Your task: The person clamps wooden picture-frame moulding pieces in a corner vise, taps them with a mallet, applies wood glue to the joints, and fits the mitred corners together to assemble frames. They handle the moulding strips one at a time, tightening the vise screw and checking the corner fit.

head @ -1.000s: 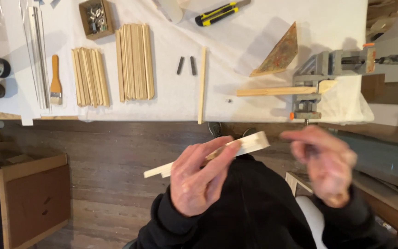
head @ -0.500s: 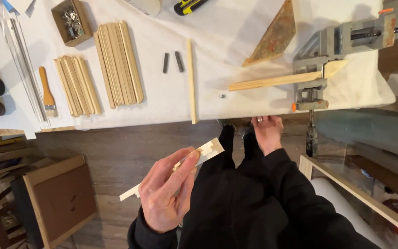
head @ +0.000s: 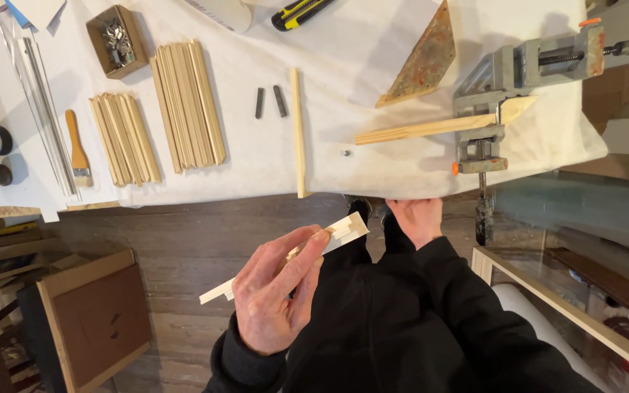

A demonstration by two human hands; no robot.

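Holding a notched wooden strip (head: 285,258) over the floor, our left hand (head: 274,298) pinches it closed. Our right hand (head: 416,218) rests at the table (head: 373,167) edge, grip unclear, below the clamp (head: 485,109). Next likely needs aligning it there.

There is just one camera, and it sits on the person's head. It looks almost straight down, over the black sleeves, onto the left hand (head: 274,291) holding a short wood strip (head: 293,255). That hand is close to the camera. Past both hands lies the white-covered workbench (head: 256,156), farther off. Below and left of the hand is the wooden floor (head: 176,247).
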